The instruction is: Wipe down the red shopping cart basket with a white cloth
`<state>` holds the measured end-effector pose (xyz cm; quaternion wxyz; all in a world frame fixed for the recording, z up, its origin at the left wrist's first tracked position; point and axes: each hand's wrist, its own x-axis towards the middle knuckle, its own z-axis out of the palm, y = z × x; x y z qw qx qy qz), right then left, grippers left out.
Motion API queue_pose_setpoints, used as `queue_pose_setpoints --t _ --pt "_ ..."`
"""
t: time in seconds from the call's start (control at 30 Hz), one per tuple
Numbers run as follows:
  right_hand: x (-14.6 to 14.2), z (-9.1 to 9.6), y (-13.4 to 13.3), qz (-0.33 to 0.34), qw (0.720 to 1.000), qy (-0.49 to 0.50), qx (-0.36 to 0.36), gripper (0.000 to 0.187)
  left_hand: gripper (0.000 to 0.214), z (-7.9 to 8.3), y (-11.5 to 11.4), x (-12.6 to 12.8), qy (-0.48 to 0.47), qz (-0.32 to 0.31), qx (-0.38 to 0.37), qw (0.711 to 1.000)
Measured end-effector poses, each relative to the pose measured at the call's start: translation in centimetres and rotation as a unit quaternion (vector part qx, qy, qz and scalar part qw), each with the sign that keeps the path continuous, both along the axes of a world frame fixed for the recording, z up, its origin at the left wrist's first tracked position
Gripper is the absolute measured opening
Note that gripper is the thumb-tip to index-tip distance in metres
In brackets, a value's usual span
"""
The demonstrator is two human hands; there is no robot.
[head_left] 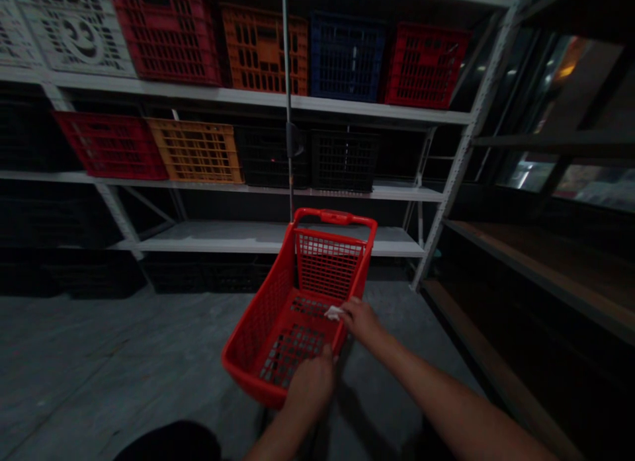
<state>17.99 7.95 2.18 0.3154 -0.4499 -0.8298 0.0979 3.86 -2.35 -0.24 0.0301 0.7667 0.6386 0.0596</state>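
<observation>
A red plastic shopping basket point(278, 315) with a raised handle stands on the grey floor in front of me. My left hand point(311, 381) grips its near rim. My right hand point(361, 321) rests on the basket's right rim and pinches a small white scrap point(334, 312) against it. The inside of the basket looks bare through its mesh bottom.
A white metal shelf rack point(258, 97) runs along the back with red, orange, blue, black and white crates point(196, 150) on its upper levels. One lower shelf point(248, 236) holds nothing. Dark wooden shelving point(546, 269) lines the right side. Grey concrete floor point(99, 362) spreads to the left.
</observation>
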Motion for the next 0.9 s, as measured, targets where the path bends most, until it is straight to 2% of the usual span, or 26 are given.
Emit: queue_pose_setpoints --t 0.13,0.2,0.3,0.4,0.47,0.53,0.67,0.73,0.8,0.9 --pt "2.1 2.4 5.8 -0.117 0.993 -0.005 0.031 0.013 0.040 -0.2 -0.3 -0.2 0.000 0.000 0.006 1.000" --pt "2.2 2.7 6.7 -0.144 0.989 0.005 0.040 0.014 0.041 -0.2 -0.4 -0.5 0.006 -0.006 0.010 1.000" --pt "1.1 1.4 4.5 -0.107 0.994 0.012 0.030 0.015 0.041 -0.1 -0.4 -1.2 0.011 -0.008 0.005 1.000" --pt "-0.2 -0.6 0.8 -0.006 1.000 0.011 0.024 0.018 0.041 -0.1 -0.3 -2.0 0.028 -0.010 0.011 1.000" --pt "-0.3 -1.0 -0.3 0.038 0.999 -0.001 0.031 0.021 0.040 -0.2 -0.3 -2.5 0.041 -0.013 0.016 0.999" --pt "0.6 -0.4 0.7 0.028 0.998 -0.025 0.040 0.021 0.040 -0.5 -0.2 -3.0 0.048 -0.016 0.020 0.999" --pt "4.0 3.1 5.9 -0.106 0.992 -0.040 0.054 0.020 0.040 -0.9 -0.2 -3.3 0.037 -0.008 0.027 0.999" --pt "5.0 4.4 7.6 -0.162 0.984 -0.028 0.061 0.021 0.042 -0.8 -0.2 -3.3 0.020 -0.001 0.024 1.000" --pt "4.9 4.2 7.6 -0.168 0.983 -0.025 0.065 0.022 0.044 -0.7 -0.3 -3.4 0.004 0.001 0.027 1.000" --pt "3.5 1.9 5.2 -0.094 0.995 -0.003 0.037 0.019 0.046 -0.5 -0.4 -4.0 -0.012 0.007 0.029 0.999"
